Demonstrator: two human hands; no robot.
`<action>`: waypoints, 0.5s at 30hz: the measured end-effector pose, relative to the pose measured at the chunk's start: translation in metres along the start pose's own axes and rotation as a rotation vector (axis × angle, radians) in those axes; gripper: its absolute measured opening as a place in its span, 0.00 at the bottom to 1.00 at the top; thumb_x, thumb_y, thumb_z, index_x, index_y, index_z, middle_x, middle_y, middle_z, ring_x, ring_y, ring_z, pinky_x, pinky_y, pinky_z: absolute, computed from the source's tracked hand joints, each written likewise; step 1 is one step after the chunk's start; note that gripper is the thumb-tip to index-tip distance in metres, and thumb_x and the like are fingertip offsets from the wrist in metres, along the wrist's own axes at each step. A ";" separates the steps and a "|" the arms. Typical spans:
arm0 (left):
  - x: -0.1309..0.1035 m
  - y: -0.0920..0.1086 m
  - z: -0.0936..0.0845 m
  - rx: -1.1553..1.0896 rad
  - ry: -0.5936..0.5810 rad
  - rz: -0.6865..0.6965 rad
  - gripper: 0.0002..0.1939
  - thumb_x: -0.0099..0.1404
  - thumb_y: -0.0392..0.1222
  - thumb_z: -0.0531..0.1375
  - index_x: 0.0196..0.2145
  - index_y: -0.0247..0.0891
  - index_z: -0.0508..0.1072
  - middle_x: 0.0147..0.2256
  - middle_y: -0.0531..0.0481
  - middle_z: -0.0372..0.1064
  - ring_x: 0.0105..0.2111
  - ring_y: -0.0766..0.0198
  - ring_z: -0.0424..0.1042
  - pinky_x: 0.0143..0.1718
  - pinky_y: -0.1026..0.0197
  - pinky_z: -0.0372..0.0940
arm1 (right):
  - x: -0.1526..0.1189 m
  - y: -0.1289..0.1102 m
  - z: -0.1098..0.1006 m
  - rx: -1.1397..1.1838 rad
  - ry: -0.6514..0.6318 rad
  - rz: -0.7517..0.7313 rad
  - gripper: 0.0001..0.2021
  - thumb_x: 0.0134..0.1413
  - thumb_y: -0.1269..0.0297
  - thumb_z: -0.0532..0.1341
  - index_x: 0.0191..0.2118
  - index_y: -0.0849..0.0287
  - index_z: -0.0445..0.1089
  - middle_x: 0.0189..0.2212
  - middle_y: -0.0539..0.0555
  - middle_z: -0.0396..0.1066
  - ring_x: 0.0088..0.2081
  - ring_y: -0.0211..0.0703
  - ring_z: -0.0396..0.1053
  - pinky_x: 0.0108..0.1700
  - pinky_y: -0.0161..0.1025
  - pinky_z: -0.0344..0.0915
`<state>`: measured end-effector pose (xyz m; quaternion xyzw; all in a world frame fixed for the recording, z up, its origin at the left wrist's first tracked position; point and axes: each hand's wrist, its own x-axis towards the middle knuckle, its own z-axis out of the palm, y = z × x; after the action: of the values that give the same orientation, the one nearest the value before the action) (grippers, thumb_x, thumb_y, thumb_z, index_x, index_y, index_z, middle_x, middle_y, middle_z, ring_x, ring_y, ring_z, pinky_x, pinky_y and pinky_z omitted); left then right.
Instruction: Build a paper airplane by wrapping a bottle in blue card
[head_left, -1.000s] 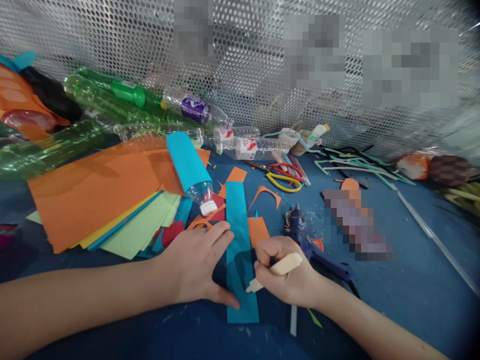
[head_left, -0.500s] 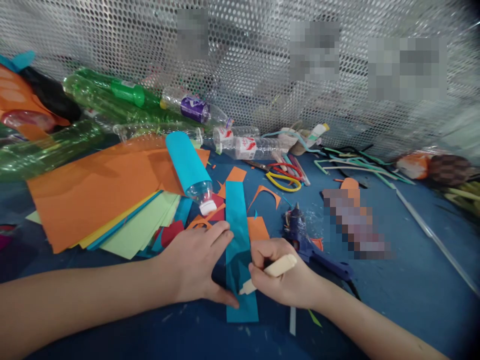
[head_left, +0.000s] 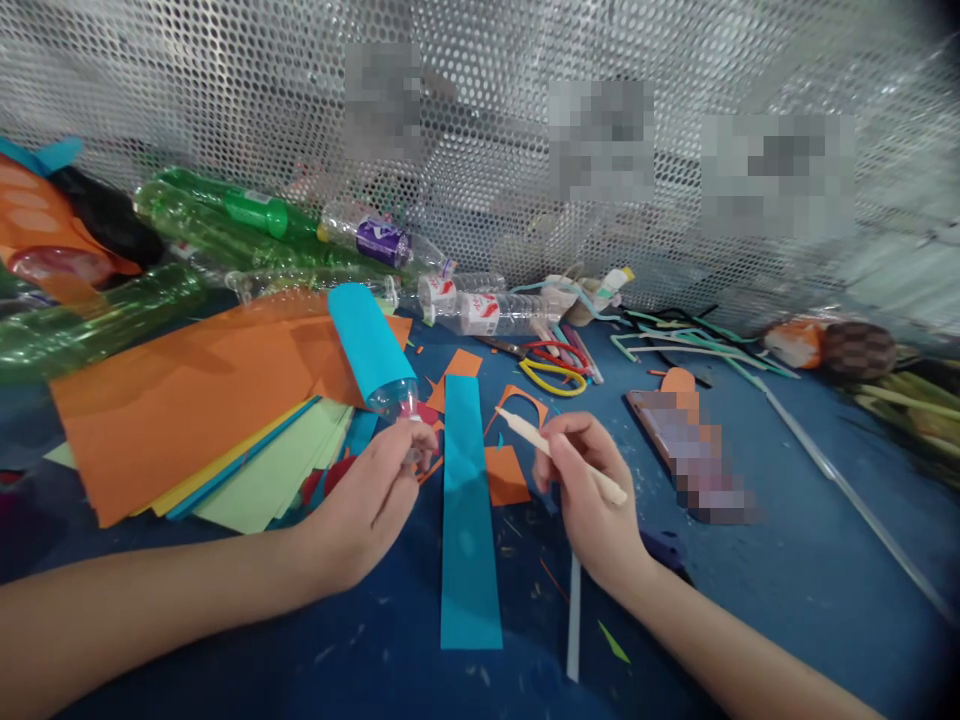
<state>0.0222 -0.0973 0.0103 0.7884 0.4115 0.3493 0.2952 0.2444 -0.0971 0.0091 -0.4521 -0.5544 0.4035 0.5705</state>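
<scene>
A long blue paper strip point(head_left: 469, 540) lies upright in view on the blue table, between my hands. My right hand point(head_left: 596, 490) is closed around a cream marker point(head_left: 536, 440), its tip pointing up and left above the orange scraps. Left of the strip, my left hand point(head_left: 367, 505) has its fingers curled at the neck of a clear bottle wrapped in blue paper point(head_left: 367, 340); the fingers cover the cap. The bottle leans over a large orange sheet point(head_left: 187, 400). My right hand mostly hides the glue gun point(head_left: 664, 552).
Green bottles point(head_left: 255, 210) and clear bottles point(head_left: 517, 312) line the perforated silver backing. Scissors point(head_left: 551, 370) with red and yellow handles, a phone point(head_left: 675, 440), pipe cleaners point(head_left: 697, 340) and a white stick point(head_left: 574, 620) lie on the table. Coloured sheets point(head_left: 262, 465) fan out at left.
My left hand has left the strip and moved up and left to the bottle neck. My right hand has lifted the marker off the strip and moved up and right.
</scene>
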 end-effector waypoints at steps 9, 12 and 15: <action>-0.003 -0.010 0.014 -0.151 -0.085 -0.031 0.16 0.71 0.35 0.47 0.55 0.43 0.55 0.48 0.44 0.68 0.49 0.59 0.70 0.52 0.54 0.67 | -0.011 -0.002 0.005 0.083 -0.136 0.004 0.13 0.62 0.61 0.58 0.27 0.54 0.55 0.13 0.42 0.62 0.15 0.31 0.57 0.18 0.29 0.54; -0.004 -0.012 0.015 -0.130 -0.079 -0.021 0.17 0.70 0.34 0.48 0.55 0.45 0.55 0.49 0.46 0.70 0.50 0.59 0.71 0.53 0.55 0.67 | -0.011 -0.004 0.007 0.094 -0.137 0.006 0.14 0.61 0.60 0.58 0.27 0.54 0.55 0.14 0.42 0.61 0.15 0.31 0.58 0.18 0.29 0.55; -0.003 -0.012 0.016 -0.114 -0.078 0.002 0.17 0.70 0.33 0.49 0.55 0.45 0.55 0.48 0.47 0.71 0.50 0.61 0.72 0.52 0.57 0.67 | -0.011 -0.006 0.008 0.093 -0.134 0.003 0.14 0.61 0.58 0.59 0.27 0.54 0.55 0.14 0.42 0.60 0.15 0.32 0.58 0.18 0.29 0.55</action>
<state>0.0282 -0.0967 -0.0086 0.7836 0.3785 0.3417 0.3550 0.2355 -0.1089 0.0119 -0.3978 -0.5712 0.4592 0.5519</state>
